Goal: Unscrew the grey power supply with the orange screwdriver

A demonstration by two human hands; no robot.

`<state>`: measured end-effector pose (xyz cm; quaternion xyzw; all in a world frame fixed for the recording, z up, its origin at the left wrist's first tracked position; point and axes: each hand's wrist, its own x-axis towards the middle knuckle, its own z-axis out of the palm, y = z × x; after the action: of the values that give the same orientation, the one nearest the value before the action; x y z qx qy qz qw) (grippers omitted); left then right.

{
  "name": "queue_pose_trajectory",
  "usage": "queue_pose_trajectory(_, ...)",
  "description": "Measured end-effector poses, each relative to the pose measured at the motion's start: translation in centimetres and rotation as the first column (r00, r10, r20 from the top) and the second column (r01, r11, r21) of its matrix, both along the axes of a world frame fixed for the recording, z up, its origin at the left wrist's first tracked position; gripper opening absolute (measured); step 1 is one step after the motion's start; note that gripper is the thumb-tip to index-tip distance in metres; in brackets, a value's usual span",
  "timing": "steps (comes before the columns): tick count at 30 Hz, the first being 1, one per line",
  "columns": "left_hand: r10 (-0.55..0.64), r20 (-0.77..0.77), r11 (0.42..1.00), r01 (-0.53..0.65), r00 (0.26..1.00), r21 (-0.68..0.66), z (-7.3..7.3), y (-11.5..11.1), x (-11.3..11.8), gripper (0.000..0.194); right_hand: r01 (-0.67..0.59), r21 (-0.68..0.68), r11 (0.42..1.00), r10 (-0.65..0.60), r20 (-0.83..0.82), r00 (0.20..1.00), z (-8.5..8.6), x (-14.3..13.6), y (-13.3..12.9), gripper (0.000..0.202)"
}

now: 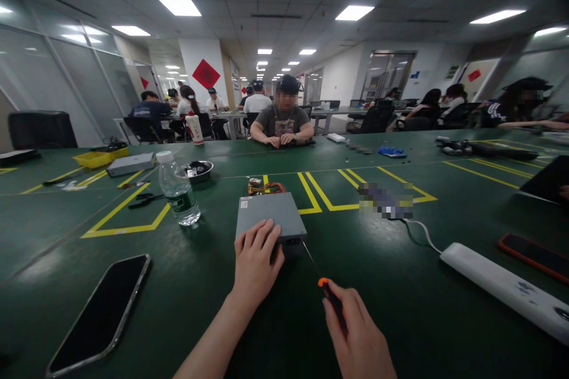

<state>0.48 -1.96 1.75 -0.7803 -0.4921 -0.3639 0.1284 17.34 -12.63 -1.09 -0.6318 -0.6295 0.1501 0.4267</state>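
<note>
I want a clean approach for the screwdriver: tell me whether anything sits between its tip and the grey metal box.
Nothing visible does. The screwdriver, held in the right hand, has its thin shaft reaching the near right corner of the grey metal box. The left hand rests on the box's near edge, left of the shaft.

Bright ceiling panels [180,7], glare on green table [40,269], wide-angle edge distortion

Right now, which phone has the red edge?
The phone at far right, beside the white power strip. The other phone, at lower left, has a silver edge.
</note>
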Motion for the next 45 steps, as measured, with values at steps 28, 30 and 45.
queue_pose_trajectory(28,0.007,-0.009,1.000,-0.007,1.000,0.030,-0.1,0.1,0.1,0.028,-0.116,-0.358,0.926,-0.180,-0.691,0.700,0.9,-1.6,0.9,0.039)
queue_pose_trajectory(30,0.013,-0.008,0.999,-0.013,1.000,0.035,-0.1,0.1,0.1,0.028,-0.231,-0.390,0.892,-0.236,-0.835,0.497,1.2,-2.1,0.9,0.042)
queue_pose_trajectory(45,0.017,-0.013,1.000,-0.017,1.000,0.013,-0.1,0.1,0.2,0.027,-0.043,-0.268,0.962,-0.127,-0.583,0.802,1.0,-1.1,0.6,0.029)
